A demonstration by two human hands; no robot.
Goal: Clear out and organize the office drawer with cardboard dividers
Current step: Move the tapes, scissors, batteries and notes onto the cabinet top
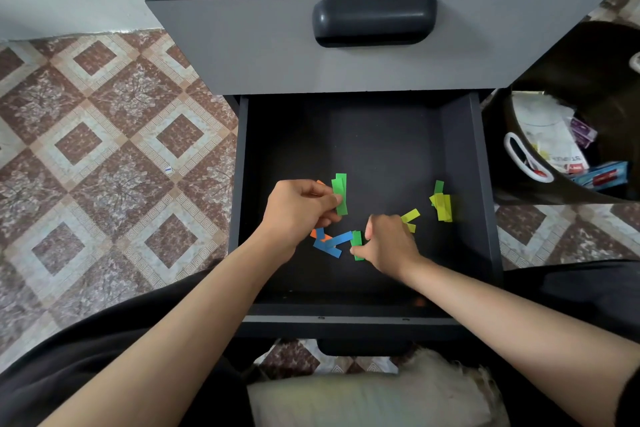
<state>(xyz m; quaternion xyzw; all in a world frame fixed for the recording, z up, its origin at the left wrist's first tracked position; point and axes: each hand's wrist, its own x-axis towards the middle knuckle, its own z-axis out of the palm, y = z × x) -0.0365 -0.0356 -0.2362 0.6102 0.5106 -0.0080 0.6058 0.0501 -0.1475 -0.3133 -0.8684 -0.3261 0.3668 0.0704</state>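
Fingers [384, 224] of the right hand [391, 246] curl down onto the drawer floor near the front edge, thumb and forefinger apparently pinching a single green strip [356, 246] at its near end. Touching it on the left lies a loose heap of blue strips [332, 243], with orange scraps [315, 234] poking out beneath. A little farther in, the left hand [298, 211] pinches a green bundle [340, 196] of several strips stacked upright between thumb and fingertips. Toward the right wall sit yellow strips [442, 207], partly overlapped, with one more yellow-green piece [410, 215] just beyond the right knuckles. These look like thin cut paper: flat, matte, rectangular, almost weightless and easily creased. They should slide on the smooth dark board, so nipping an end or sweeping them together by colour seems wiser than grasping from above. The drawer [374, 142] is a plain dark box with straight walls; its back half holds nothing visible, and no cardboard dividers show. Above it, a grey upper drawer carries a rounded, glossy black handle [374, 19]. Off the right side stands a dark bin [571, 59] holding wrappers.
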